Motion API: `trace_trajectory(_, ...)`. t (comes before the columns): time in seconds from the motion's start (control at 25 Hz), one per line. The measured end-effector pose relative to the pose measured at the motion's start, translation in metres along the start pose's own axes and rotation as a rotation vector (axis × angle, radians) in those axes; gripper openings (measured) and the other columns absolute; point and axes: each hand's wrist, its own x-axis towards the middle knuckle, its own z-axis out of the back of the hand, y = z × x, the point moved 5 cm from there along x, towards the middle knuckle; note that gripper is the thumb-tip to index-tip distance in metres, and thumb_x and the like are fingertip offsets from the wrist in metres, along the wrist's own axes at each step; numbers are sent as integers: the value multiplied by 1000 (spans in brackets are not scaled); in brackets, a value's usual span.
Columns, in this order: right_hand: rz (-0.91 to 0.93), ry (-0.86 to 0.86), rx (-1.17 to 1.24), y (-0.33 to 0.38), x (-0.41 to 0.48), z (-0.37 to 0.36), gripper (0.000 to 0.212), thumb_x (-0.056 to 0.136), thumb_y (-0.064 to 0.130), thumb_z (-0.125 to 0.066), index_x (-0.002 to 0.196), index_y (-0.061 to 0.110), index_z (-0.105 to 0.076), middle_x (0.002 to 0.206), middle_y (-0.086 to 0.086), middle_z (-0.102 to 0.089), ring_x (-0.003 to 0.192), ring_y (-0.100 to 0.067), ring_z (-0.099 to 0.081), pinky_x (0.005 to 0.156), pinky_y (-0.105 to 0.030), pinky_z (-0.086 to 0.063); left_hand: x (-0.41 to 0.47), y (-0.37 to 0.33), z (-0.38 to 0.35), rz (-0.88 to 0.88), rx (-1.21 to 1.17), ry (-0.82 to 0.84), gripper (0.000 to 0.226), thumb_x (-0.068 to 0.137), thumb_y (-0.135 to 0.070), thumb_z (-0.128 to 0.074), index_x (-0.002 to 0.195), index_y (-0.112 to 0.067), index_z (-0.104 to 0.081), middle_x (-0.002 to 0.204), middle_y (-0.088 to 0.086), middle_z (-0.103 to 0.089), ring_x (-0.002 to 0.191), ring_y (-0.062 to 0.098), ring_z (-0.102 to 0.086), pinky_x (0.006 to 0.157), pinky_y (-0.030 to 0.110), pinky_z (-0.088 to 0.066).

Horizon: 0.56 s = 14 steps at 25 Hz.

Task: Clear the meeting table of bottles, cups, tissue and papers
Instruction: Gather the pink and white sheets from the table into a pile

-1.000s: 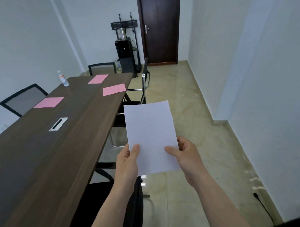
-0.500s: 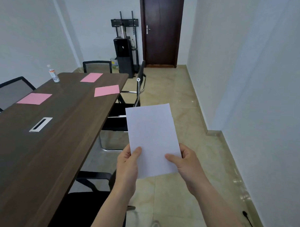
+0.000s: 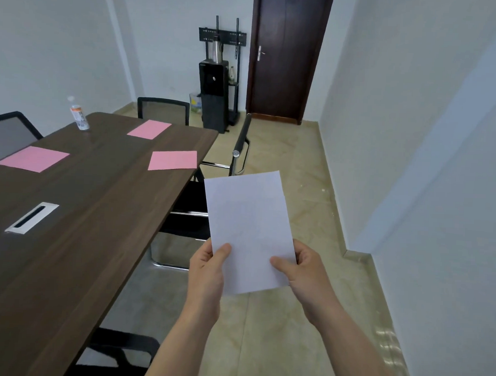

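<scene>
White papers [image 3: 248, 227] are held upright over the floor, right of the dark wooden meeting table [image 3: 79, 232]. My left hand [image 3: 207, 273] pinches their lower left edge and my right hand [image 3: 303, 271] pinches the lower right edge. On the far part of the table lie three pink sheets: one near the right edge [image 3: 173, 160], one at the far end [image 3: 149, 129], one at the left [image 3: 32, 158]. A clear plastic bottle [image 3: 78, 114] stands upright at the far left corner.
Black chairs stand along the table's right side [image 3: 239, 148], at its far end [image 3: 163, 110] and at the left [image 3: 12, 129]. A silver cable box [image 3: 32, 217] is set in the tabletop. A black dispenser [image 3: 213, 93] and a dark door [image 3: 285, 57] are at the back.
The view has advanced along the table's right side toward its far end; the pink sheets and bottle appear nearer. Both hands keep the same hold on the white papers.
</scene>
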Motion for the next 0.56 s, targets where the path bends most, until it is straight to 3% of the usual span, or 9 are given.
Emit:
trace_trajectory(0.08, 7, 17, 0, 6, 23, -8, 29, 91, -4, -67, 103, 20, -78, 99, 5, -83, 90, -14, -78, 78, -32, -61, 19, -7, -2, -10, -8, -19, 23, 104, -6, -58, 107, -15, -79, 105, 2, -83, 94, 19, -77, 86, 38, -61)
trace_trajectory(0.2, -12, 39, 13, 8, 53, -22, 29, 90, -4, -67, 104, 17, -79, 101, 1, -83, 95, -22, -79, 82, -40, -62, 44, -16, -2, -20, 4, -42, 24, 105, -6, -57, 108, -16, -79, 106, 2, -83, 97, 20, -77, 86, 38, -61)
trace_trajectory(0.36, -39, 97, 46, 8, 95, -31, 28, 90, -5, -66, 105, 16, -78, 102, -1, -83, 96, -24, -79, 85, -42, -62, 77, -21, -6, -15, 32, -92, 18, 105, -16, -62, 112, -14, -78, 111, 6, -82, 108, 33, -76, 98, 52, -59)
trace_trajectory(0.56, -24, 210, 68, 18, 155, -39, 30, 93, -4, -65, 112, 16, -77, 105, 1, -83, 99, -22, -78, 85, -38, -61, 121, -38, -22, -121, 126, -152, 13, 104, -22, -66, 111, -18, -76, 107, -1, -82, 98, 24, -78, 80, 38, -62)
